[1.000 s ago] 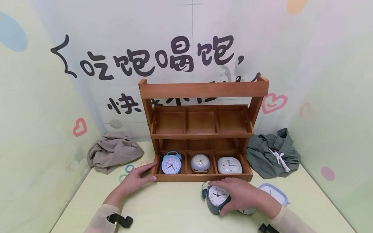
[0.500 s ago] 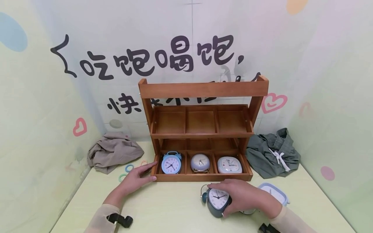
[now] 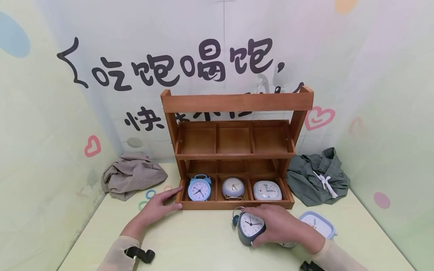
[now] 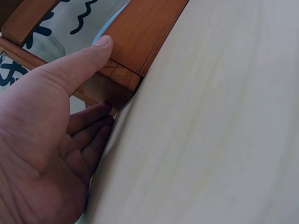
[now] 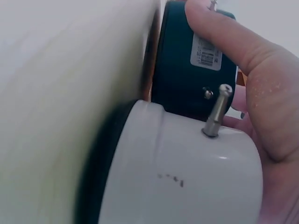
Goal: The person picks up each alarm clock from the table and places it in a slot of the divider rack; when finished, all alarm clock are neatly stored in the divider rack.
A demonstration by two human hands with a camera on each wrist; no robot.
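My right hand (image 3: 279, 225) holds a dark teal twin-bell alarm clock (image 3: 250, 225), its dial tilted upward, just in front of a wooden shelf (image 3: 234, 206). In the right wrist view the thumb presses the clock's side beside a barcode label (image 5: 206, 52). A white clock (image 5: 187, 172) stands close below that hand, mostly hidden in the head view. My left hand (image 3: 156, 211) touches the shelf's lower left corner. The left wrist view has its thumb (image 4: 86, 60) on the front board and its other fingers by the side. The lower tier holds a blue alarm clock (image 3: 199, 189), a lilac round clock (image 3: 233, 189) and a white-faced clock (image 3: 267, 191).
A pale blue clock (image 3: 317, 223) lies right of the right hand. Brown cloth (image 3: 133, 175) and dark green cloth (image 3: 315, 177) flank the shelf. Small coloured rings (image 3: 150, 194) lie near the left hand. Walls stand behind and on both sides of the table (image 3: 193, 241).
My right hand has shifted the teal alarm clock slightly left and toward the shelf. The left hand keeps its place at the shelf corner. The head view has tipped very slightly.
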